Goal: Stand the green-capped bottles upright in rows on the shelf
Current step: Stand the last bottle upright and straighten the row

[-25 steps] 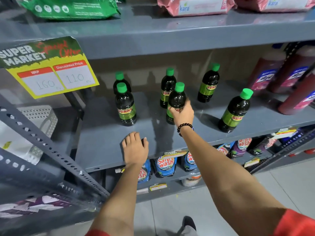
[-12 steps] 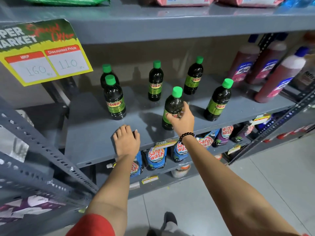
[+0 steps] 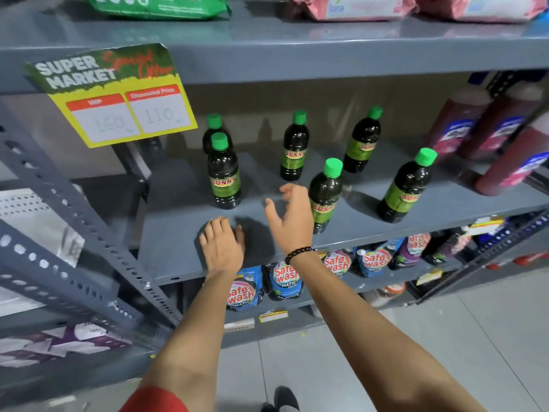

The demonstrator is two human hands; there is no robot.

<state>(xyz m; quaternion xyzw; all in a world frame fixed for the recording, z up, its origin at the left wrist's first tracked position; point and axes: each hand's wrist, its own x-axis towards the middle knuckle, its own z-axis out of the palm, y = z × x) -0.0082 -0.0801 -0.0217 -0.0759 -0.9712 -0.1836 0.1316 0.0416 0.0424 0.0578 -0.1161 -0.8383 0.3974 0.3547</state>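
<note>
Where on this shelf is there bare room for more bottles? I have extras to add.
Bare patches: the shelf left of the left hand, and between the front middle bottle and right front bottle. The red bottles crowd the right end.

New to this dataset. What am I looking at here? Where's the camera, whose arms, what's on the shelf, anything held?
There is no robot here: a person stocks a shop shelf with bare hands. The only picture comes from a wide-angle camera on the person's head, looking forward and down, so the arms come in from the bottom. The left hand lies flat on the grey shelf. The right hand, with a bead bracelet on the wrist, is open beside the nearest bottle, fingers spread, and holds nothing. Six green-capped bottles stand upright on that shelf, in a front row and a back row. A price sign hangs at upper left, and red bottles stand at the right.
</note>
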